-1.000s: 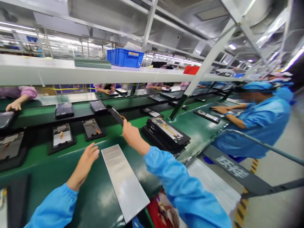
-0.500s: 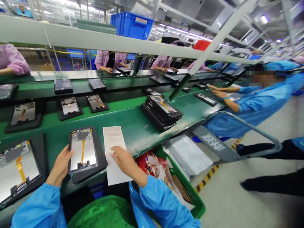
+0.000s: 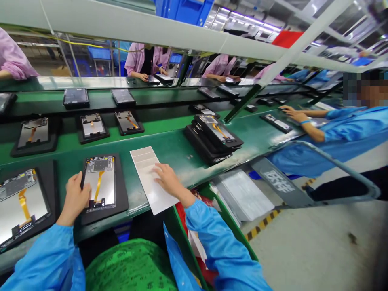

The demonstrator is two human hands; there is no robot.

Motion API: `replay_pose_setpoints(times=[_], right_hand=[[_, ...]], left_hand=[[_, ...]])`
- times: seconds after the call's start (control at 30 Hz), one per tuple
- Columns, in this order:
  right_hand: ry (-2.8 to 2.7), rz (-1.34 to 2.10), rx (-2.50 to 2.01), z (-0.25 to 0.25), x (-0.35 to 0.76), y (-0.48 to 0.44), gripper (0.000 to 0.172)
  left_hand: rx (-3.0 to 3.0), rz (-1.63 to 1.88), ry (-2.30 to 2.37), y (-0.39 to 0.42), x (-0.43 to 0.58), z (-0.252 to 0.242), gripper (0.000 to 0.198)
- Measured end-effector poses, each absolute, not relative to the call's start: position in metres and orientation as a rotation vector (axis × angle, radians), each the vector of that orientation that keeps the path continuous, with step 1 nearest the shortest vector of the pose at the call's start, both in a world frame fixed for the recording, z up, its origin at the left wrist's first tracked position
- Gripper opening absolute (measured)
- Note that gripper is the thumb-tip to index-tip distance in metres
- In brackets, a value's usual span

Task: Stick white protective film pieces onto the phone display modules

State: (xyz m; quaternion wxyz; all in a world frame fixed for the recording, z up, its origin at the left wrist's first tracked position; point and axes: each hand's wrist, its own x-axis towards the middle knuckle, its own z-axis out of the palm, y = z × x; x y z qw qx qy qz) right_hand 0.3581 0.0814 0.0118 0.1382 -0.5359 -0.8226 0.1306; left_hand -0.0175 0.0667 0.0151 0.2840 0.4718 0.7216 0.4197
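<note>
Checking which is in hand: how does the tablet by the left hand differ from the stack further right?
The tablet lies alone in one black tray; the stack is several trays piled up. The left hand touches the tablet's edge; no hand touches the stack. The tablet lies straight; the stack is fanned askew. Both show an open back with an orange ribbon.
</note>
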Motion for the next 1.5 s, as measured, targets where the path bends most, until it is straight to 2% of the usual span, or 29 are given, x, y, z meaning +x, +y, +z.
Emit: replay_pose_setpoints(times=[0.07, 0.13, 0.23, 0.3, 0.43, 0.6, 0.9, 1.03, 1.3, 1.5], right_hand=[[-2.235, 0.520, -1.500, 0.007, 0.342, 0.066, 0.026], [-2.135, 0.623, -1.506, 0.000, 0.326, 0.051, 0.021], [-2.078, 0.640, -1.592, -0.008, 0.311, 0.040, 0.020], [-2.076, 0.618, -1.641, -0.008, 0.308, 0.041, 0.020], [-2.087, 0.581, -1.671, -0.004, 0.307, 0.045, 0.016], [-2.048, 0.554, -1.643, -0.006, 0.305, 0.039, 0.026], [-1.900, 0.618, -1.581, -0.012, 0.304, 0.035, 0.017], [-1.842, 0.652, -1.631, -0.012, 0.302, 0.035, 0.024], [-1.848, 0.610, -1.641, -0.013, 0.296, 0.035, 0.019], [-1.817, 0.609, -1.618, -0.016, 0.295, 0.034, 0.025]], left_hand=[[1.649, 1.098, 1.977, 0.049, 0.003, 0.019, 0.056], [2.119, 0.982, 1.741, 0.027, 0.033, 0.021, 0.049], [2.556, 0.677, 1.228, 0.002, 0.084, 0.018, 0.050], [2.657, 0.541, 1.173, -0.002, 0.109, 0.011, 0.055], [2.698, 0.503, 1.322, 0.016, 0.126, -0.007, 0.060], [2.750, 0.451, 1.291, 0.029, 0.121, -0.012, 0.065], [2.778, 0.360, 1.310, 0.026, 0.124, -0.009, 0.057], [2.789, 0.343, 1.326, 0.026, 0.124, -0.009, 0.057], [2.795, 0.368, 1.335, 0.025, 0.124, -0.009, 0.055], [2.799, 0.333, 1.368, 0.024, 0.125, -0.005, 0.051]])
